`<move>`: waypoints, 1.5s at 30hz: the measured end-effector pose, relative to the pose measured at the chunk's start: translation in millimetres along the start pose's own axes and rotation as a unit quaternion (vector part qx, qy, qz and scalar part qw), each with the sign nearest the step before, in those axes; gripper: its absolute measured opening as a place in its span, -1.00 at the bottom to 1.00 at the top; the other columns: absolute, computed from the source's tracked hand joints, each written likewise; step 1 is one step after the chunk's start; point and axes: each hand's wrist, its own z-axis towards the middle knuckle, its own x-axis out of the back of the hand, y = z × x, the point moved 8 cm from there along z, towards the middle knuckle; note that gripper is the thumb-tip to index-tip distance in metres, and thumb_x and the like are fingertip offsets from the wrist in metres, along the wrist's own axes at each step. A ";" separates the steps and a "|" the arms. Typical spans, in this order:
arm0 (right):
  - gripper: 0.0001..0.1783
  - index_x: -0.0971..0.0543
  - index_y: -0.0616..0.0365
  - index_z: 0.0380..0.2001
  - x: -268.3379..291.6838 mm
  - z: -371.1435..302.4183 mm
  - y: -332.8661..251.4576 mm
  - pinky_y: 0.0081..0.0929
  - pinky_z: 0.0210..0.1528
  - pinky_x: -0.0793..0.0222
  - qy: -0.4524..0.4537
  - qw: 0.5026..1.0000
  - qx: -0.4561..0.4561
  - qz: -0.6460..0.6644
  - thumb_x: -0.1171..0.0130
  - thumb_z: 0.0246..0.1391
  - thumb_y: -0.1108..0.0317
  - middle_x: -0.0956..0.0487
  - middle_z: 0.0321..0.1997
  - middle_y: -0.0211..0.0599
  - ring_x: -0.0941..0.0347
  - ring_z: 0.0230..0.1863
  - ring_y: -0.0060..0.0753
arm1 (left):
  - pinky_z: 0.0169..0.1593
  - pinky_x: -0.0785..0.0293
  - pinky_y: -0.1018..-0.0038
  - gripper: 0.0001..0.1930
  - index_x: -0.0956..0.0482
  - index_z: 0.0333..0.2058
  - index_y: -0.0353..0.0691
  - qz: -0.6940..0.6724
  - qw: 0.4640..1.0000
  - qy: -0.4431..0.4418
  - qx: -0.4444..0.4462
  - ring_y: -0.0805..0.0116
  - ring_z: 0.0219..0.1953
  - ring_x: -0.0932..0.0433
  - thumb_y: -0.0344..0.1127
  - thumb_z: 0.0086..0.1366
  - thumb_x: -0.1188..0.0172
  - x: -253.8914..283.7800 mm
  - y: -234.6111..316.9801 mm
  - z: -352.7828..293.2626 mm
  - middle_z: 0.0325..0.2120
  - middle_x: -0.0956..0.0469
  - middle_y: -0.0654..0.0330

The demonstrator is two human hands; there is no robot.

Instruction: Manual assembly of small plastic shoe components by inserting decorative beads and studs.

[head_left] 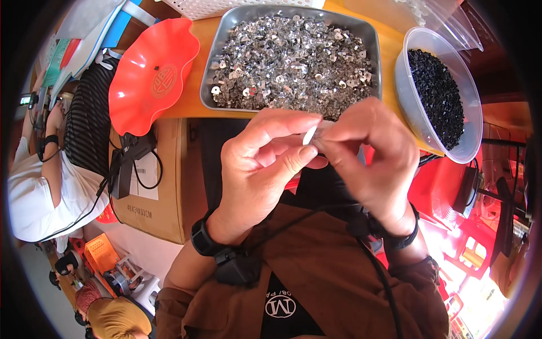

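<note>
A small white piece is pinched between the thumb and forefinger of my left hand. Right beside it, the thumb and fingers of my right hand are pressed together. They meet the left fingertips, and what they grip is hidden and slightly blurred. Both hands are held up just in front of a metal tray heaped with small shiny metal clips. To the right of the tray, a clear plastic bowl holds many tiny black parts.
A red wavy-edged plate sits at the table's left. Behind the tray is a white perforated basket. A cardboard box stands below left, with a black device and cable by it. A co-worker in white is at far left.
</note>
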 end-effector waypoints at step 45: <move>-0.77 -0.49 0.28 -0.25 -7.4 -21.9 37.0 -0.64 -0.28 -0.44 -0.027 0.924 -0.263 0.276 -0.17 -0.04 0.66 -0.57 -0.34 -0.36 -0.49 -0.33 -0.64 | -0.23 -0.54 0.47 -0.63 -0.36 0.04 -0.34 -0.124 0.965 -0.016 0.232 0.28 -0.25 -0.58 -0.34 0.29 -0.06 1.5 -23.5 -7.2 -0.17 -0.51 0.05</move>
